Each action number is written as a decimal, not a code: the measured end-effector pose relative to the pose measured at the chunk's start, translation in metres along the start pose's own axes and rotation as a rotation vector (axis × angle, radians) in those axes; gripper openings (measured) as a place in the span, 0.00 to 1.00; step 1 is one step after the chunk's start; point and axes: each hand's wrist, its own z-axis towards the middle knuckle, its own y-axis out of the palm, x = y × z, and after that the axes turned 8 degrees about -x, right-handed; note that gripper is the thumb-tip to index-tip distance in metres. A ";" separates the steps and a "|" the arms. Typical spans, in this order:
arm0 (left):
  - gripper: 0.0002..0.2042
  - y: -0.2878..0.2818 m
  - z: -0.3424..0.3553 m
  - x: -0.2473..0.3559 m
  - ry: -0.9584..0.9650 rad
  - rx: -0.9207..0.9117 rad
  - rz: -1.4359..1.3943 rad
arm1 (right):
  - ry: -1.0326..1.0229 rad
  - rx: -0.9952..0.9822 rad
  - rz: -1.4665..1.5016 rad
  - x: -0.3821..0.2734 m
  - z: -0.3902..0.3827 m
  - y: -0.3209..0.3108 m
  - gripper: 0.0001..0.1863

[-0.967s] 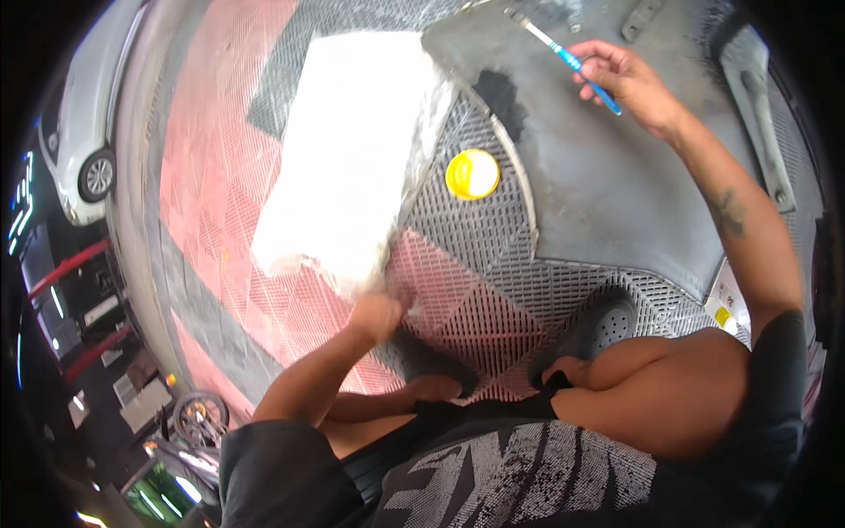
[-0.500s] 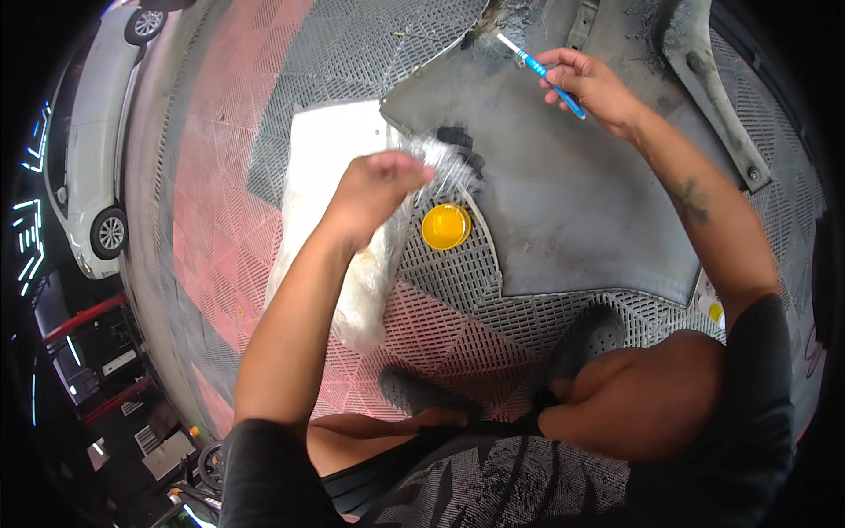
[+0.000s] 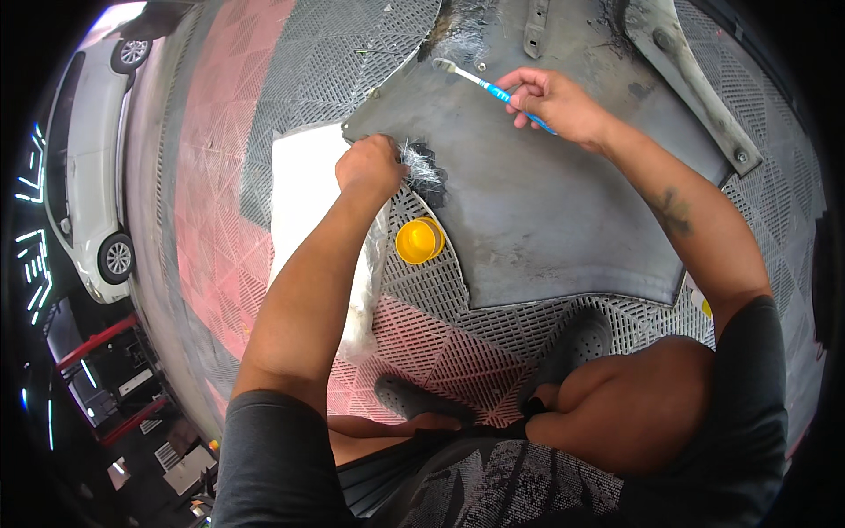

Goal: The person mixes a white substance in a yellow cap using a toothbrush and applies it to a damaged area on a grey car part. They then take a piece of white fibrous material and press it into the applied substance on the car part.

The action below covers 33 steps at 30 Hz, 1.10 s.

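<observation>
Fibreglass mat (image 3: 421, 164), white and frayed, lay at the left edge of a large grey panel (image 3: 563, 211), pinched in the closed fingers of the left hand (image 3: 370, 165) over a dark wet patch. The right hand (image 3: 554, 101) gripped a blue-handled toothbrush (image 3: 480, 81) near the panel's far edge, bristles pointing left. A yellow cup (image 3: 419, 240) stood on the floor grating just off the panel's left edge, close below the left hand. A white sheet (image 3: 304, 202) stretched along the floor to the left of the panel. Most of the panel's middle lay bare between the hands. The floor (image 3: 220, 176) was grey and red plastic grid tile; a white car (image 3: 84, 176) stood beyond its left edge.
</observation>
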 end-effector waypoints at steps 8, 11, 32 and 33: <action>0.24 -0.027 -0.039 -0.031 -0.038 0.347 -0.654 | -0.122 -0.049 -0.433 0.033 0.013 0.051 0.14; 0.14 0.011 -0.080 -0.028 -0.140 0.441 -1.109 | -0.226 0.038 -0.521 0.035 0.012 0.068 0.13; 0.23 0.122 -0.142 -0.002 -0.326 -0.112 -1.476 | -0.294 0.068 -0.734 0.048 0.030 0.095 0.11; 0.22 0.126 -0.147 -0.001 -0.317 -0.083 -1.484 | -0.269 0.042 -0.773 0.047 0.028 0.097 0.11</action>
